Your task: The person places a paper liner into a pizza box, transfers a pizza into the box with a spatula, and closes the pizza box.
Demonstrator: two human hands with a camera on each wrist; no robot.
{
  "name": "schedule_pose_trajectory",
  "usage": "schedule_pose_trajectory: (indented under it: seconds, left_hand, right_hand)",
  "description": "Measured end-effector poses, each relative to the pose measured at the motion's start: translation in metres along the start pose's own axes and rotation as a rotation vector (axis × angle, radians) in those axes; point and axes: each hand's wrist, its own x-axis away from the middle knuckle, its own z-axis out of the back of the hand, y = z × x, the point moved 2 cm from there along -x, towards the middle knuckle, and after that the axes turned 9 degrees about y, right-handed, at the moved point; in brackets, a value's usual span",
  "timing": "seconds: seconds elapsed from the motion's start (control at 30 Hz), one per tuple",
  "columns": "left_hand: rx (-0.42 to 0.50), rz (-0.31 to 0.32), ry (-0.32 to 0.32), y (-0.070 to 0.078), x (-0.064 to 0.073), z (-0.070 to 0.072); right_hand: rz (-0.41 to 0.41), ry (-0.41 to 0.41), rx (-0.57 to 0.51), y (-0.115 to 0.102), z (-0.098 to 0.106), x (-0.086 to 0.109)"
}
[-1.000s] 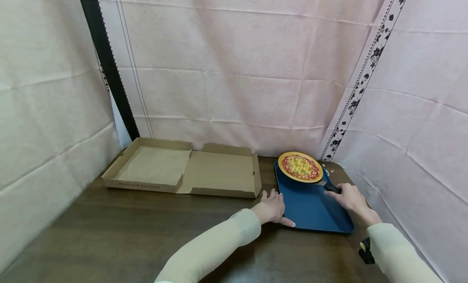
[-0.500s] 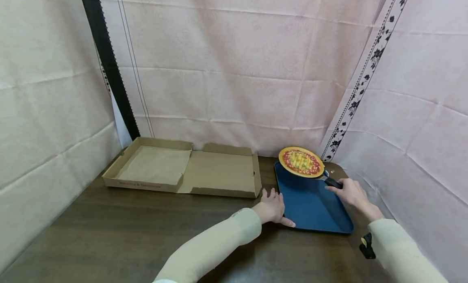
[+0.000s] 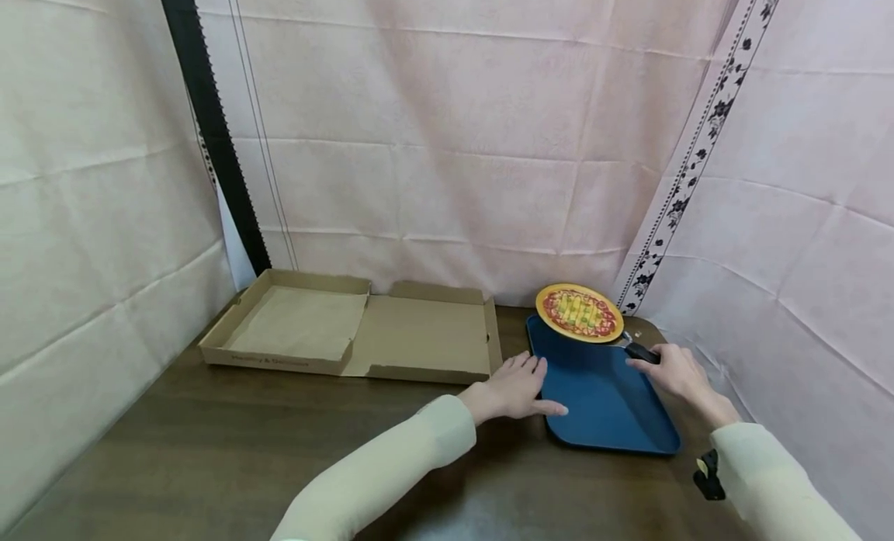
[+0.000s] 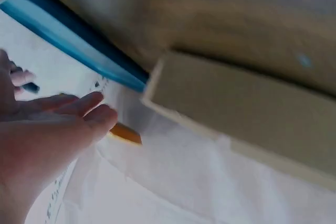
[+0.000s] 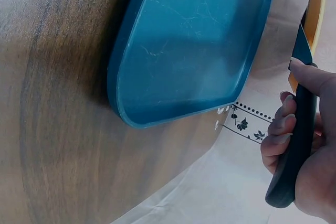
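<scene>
One opened cardboard box (image 3: 422,338) lies on the surface (image 3: 244,448); next, the left hand (image 3: 513,387), fingers straight, beside a blue tray (image 3: 597,409); above its far end, a pizza (image 3: 580,313) on a spatula (image 3: 641,354), whose handle the right hand (image 3: 679,372) grips with curled fingers.

Outstretched left hand (image 4: 55,132) near a blue tray (image 4: 79,43) and a brown cardboard box (image 4: 241,108), slightly blurred.

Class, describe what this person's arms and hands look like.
The left hand and right hand are ungloved. The left sleeve and right sleeve are long and cream, ending in pale cuffs. A small black object, unclear in kind, shows at the right sleeve.
</scene>
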Motion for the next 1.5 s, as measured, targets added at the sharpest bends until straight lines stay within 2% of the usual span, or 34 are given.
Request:
schedule_pose_trajectory:
  seconds: [0.1, 0.2, 0.37, 0.5, 0.7, 0.9, 1.27, 1.5]
  left_hand:
    - [0.010, -0.021, 0.068, -0.014, 0.002, 0.013]
    - [-0.014, -0.011, 0.127, -0.032, 0.005, 0.022]
    - [-0.046, 0.051, 0.227, -0.062, 0.008, 0.034]
    - [-0.039, 0.134, 0.270, -0.088, 0.013, 0.039]
    - [-0.044, 0.231, 0.313, -0.131, 0.032, 0.046]
    - [-0.090, 0.274, 0.376, -0.168, 0.053, 0.058]
    - [-0.097, 0.355, 0.511, -0.233, 0.086, 0.084]
    - [-0.117, 0.413, 0.523, -0.272, 0.115, 0.098]
  right_hand:
    - [0.009, 0.009, -0.001, -0.001, 0.000, 0.000]
    - [0.014, 0.008, -0.007, -0.001, -0.001, 0.001]
    - [0.002, 0.006, -0.002, 0.007, 0.002, 0.011]
    - [-0.003, -0.001, 0.006, 0.011, 0.004, 0.014]
    - [0.004, 0.006, 0.003, 0.009, 0.004, 0.012]
    - [0.025, 0.013, 0.003, 0.005, 0.004, 0.009]
    - [0.063, 0.030, 0.007, 0.000, 0.009, 0.004]
    - [0.068, 0.039, 0.016, -0.001, 0.010, 0.003]
